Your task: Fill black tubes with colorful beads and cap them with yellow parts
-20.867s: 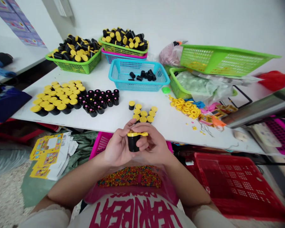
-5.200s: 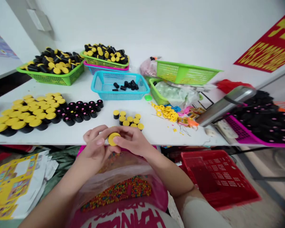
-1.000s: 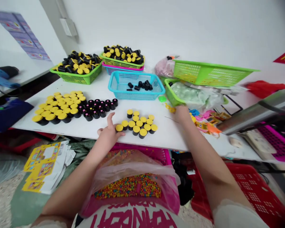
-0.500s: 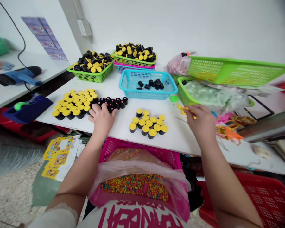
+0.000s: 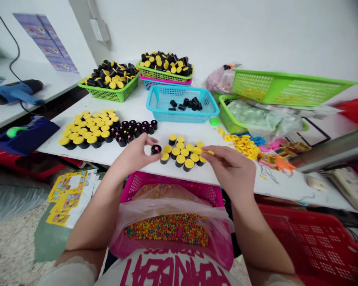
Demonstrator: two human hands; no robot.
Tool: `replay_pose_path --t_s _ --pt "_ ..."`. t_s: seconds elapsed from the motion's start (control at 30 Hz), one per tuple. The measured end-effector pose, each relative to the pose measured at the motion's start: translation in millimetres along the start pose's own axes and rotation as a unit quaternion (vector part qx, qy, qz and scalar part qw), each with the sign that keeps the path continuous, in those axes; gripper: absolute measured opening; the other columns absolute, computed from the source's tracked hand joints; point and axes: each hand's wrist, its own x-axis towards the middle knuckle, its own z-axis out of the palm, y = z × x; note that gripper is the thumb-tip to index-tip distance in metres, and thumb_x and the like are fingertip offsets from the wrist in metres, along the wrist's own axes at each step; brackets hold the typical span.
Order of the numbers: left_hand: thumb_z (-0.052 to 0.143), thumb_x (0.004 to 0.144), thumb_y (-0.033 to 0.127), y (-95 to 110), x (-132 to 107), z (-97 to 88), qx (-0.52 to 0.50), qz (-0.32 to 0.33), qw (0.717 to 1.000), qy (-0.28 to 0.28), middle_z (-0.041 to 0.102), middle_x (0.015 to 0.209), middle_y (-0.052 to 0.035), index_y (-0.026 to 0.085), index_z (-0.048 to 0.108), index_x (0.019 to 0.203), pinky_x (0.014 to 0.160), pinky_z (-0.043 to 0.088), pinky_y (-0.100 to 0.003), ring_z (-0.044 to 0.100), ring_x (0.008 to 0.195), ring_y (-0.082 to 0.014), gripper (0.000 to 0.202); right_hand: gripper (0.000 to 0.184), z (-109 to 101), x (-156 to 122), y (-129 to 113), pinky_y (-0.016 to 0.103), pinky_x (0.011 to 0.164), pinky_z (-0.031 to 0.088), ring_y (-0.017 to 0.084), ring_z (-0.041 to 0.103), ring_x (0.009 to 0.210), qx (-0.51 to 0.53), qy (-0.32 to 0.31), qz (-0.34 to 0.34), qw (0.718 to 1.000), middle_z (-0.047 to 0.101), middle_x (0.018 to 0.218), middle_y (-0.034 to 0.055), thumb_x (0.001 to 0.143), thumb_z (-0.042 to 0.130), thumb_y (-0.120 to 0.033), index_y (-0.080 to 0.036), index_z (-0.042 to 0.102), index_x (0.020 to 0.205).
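Between its thumb and fingers, my left hand [image 5: 135, 155] grips a black container [image 5: 156, 149] with its top uncovered and something pink inside. Pinched in my right hand [image 5: 231, 169] is a yellow cap [image 5: 208, 152], held over the right side of a small group of yellow-capped containers [image 5: 184, 152]. Left of my left hand are open black containers [image 5: 133, 129], most showing pink inside. Beyond them stands a larger block of yellow-capped containers [image 5: 91, 129]. A pile of loose yellow caps [image 5: 245, 146] lies to the right, behind my right hand.
A blue basket [image 5: 181, 116] with several black pieces stands at the back, near heaped green baskets [image 5: 115, 94]. A pink basket [image 5: 131, 186] with a plastic bag of colourful little balls [image 5: 167, 230] sits against my front. A tape dispenser [image 5: 26, 135] is at the left.
My left hand has moved right from the open containers with one of them in its grip. My right hand has come left from the cap pile, carrying a yellow cap.
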Motion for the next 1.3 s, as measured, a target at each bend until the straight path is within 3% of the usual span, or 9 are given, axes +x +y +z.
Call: replay_pose_path --t_s 0.1,0.2,0.33,0.43,0.53,0.63,0.8,1.0,1.3 --pt "0.074 0.077 0.027 24 -24 12.3 -0.262 0.045 0.950 -0.165 0.068 0.095 -0.0034 0.020 0.041 0.085 0.080 0.049 -0.031 0.064 0.087 -0.0154 0.035 0.023 9 -12 -22 0.033 0.082 0.060 0.018 0.071 0.090 0.076 0.000 -0.074 0.994 0.075 0.099 0.0011 0.087 0.064 -0.013 -0.030 0.075 0.098" --pt "0.072 0.081 0.022 41 -43 29.9 -0.412 0.054 0.884 -0.216 0.064 0.081 0.0023 0.020 0.041 0.086 0.066 0.047 -0.022 0.062 0.073 -0.0102 0.032 0.036 16 -26 -27 0.035 0.082 0.061 0.017 0.070 0.094 0.139 -0.027 -0.152 0.978 0.072 0.107 0.0028 0.089 0.056 -0.006 -0.031 0.071 0.111" --pt "0.064 0.091 0.025 46 -56 46.8 -0.502 0.114 0.835 -0.196 0.064 0.094 0.0003 0.021 0.046 0.098 0.073 0.048 -0.021 0.062 0.084 -0.0097 0.020 0.039 16 -34 -23 0.043 0.082 0.062 0.022 0.069 0.096 0.199 -0.009 -0.190 0.961 0.071 0.103 0.0046 0.085 0.061 -0.006 -0.029 0.069 0.116" --pt "0.060 0.093 0.031 40 -65 53.8 -0.513 0.132 0.834 -0.153 0.059 0.103 0.0001 0.024 0.049 0.105 0.080 0.047 -0.019 0.058 0.092 -0.0087 0.017 0.037 14 -34 -24 0.045 0.081 0.062 0.023 0.068 0.099 0.189 -0.011 -0.205 0.960 0.070 0.103 0.0049 0.086 0.062 -0.009 -0.030 0.068 0.116" --pt "0.050 0.098 0.038 34 -75 58.6 -0.533 0.062 0.834 -0.127 0.055 0.109 -0.0008 0.026 0.051 0.111 0.083 0.046 -0.019 0.055 0.096 -0.0084 0.018 0.035 15 -34 -27 0.045 0.084 0.062 0.024 0.066 0.104 0.162 -0.025 -0.223 0.961 0.069 0.104 0.0054 0.087 0.062 -0.010 -0.028 0.068 0.116" --pt "0.044 0.100 0.040 35 -79 62.8 -0.606 -0.016 0.785 -0.126 0.057 0.107 0.0009 0.031 0.045 0.114 0.074 0.048 -0.018 0.056 0.085 -0.0068 0.017 0.034 18 -36 -28 0.044 0.087 0.061 0.024 0.065 0.107 0.137 -0.036 -0.237 0.961 0.067 0.104 0.0059 0.087 0.061 -0.010 -0.025 0.067 0.117" --pt "0.058 0.092 0.037 44 -73 67.2 -0.661 -0.058 0.742 -0.099 0.059 0.091 0.0049 0.030 0.036 0.107 0.059 0.048 -0.017 0.057 0.067 -0.0069 0.028 0.035 24 -38 -26 0.040 0.086 0.061 0.021 0.064 0.102 0.114 -0.025 -0.267 0.957 0.064 0.101 0.0073 0.084 0.058 -0.008 -0.020 0.062 0.117" --pt "0.063 0.086 0.041 51 -67 66.5 -0.679 -0.131 0.716 -0.094 0.057 0.084 0.0056 0.029 0.036 0.105 0.053 0.047 -0.017 0.060 0.065 -0.0103 0.035 0.051 26 -36 -22 0.043 0.099 0.056 0.022 0.058 0.117 0.063 -0.103 -0.251 0.961 0.060 0.117 0.0093 0.079 0.053 -0.005 -0.021 0.052 0.128" --pt "0.062 0.086 0.032 70 -65 67.7 -0.721 -0.210 0.656 -0.074 0.059 0.079 0.0045 0.027 0.035 0.103 0.049 0.046 -0.017 0.058 0.057 -0.0102 0.032 0.052 35 -47 -24 0.045 0.090 0.058 0.025 0.062 0.108 0.067 -0.022 -0.239 0.969 0.060 0.111 0.0130 0.074 0.046 -0.004 -0.015 0.055 0.124"
